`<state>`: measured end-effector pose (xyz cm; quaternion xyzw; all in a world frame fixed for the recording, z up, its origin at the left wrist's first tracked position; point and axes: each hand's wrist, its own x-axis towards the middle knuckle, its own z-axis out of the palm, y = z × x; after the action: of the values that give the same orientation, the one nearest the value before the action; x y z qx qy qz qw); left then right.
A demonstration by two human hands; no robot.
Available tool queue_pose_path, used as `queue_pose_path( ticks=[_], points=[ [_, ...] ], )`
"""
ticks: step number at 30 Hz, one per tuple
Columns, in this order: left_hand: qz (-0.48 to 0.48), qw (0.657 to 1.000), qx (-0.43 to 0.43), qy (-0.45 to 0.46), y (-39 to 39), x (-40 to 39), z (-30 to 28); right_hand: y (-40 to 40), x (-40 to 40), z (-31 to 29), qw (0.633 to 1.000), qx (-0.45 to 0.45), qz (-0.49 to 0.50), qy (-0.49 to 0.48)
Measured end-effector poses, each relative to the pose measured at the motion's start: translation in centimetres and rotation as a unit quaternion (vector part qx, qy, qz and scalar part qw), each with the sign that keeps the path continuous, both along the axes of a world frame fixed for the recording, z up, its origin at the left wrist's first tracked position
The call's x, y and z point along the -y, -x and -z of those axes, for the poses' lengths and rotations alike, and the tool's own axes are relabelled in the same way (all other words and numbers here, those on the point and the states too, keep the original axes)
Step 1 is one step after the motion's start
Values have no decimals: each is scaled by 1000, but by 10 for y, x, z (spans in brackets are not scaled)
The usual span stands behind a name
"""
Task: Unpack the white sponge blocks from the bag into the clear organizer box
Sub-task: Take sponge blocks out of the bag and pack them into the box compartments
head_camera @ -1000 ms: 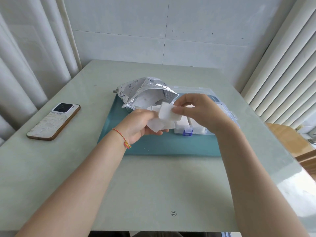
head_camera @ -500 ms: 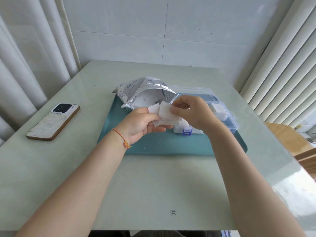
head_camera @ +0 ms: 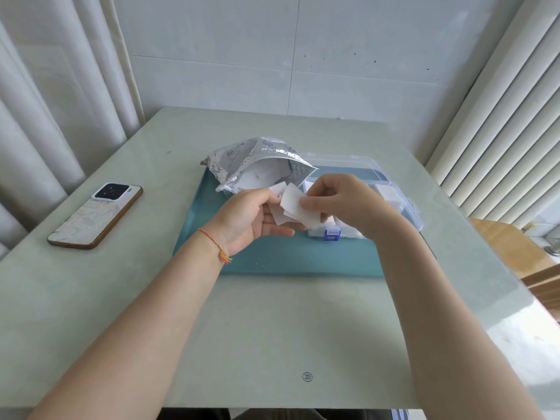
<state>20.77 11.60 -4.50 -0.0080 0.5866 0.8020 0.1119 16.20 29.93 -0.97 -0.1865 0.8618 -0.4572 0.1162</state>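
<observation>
Above the teal mat (head_camera: 272,262), both hands meet. Right hand (head_camera: 342,204): fingers pinching one white sponge block (head_camera: 295,204). Left hand (head_camera: 248,219): curled round further sponge blocks (head_camera: 280,216), touching the first. Just behind: silver bag (head_camera: 257,165), mouth open, white pieces inside. Right of it: clear organizer box (head_camera: 394,189), lid back, blue latch (head_camera: 331,234) in front. Far left on the table (head_camera: 272,328): phone (head_camera: 94,216), face down.

On the counter (head_camera: 151,298) lies a mat (head_camera: 272,262); the bag (head_camera: 257,165) sits at its back left, the organizer box (head_camera: 403,204) right beside it. A phone (head_camera: 95,215) lies well left of the mat.
</observation>
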Motion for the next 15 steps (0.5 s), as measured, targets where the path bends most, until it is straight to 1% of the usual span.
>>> queue_pose_path(
  ticks=[4,6,8,10,11,12,13,15],
  points=[
    [-30,999,23,-35,1,2,1,5,-2,2,998,-21,42,44],
    [-57,996,40,-53,2,3,2,8,-3,2,992,-39,91,78],
    [-69,994,47,-73,3,4,3,9,-2,1,979,-24,123,157],
    [-49,993,42,-101,3,3,2,5,4,0,966,2,113,233],
    [-29,993,32,-111,2,2,1,2,9,0,966,1,105,237],
    [-10,994,22,-109,2,0,-1,0,15,2,970,-8,101,221],
    [2,995,11,-97,2,-1,-1,-3,21,5,976,-22,101,193],
    [-17,998,-3,-64,1,-4,-2,-6,29,11,985,-74,96,120]
  ],
)
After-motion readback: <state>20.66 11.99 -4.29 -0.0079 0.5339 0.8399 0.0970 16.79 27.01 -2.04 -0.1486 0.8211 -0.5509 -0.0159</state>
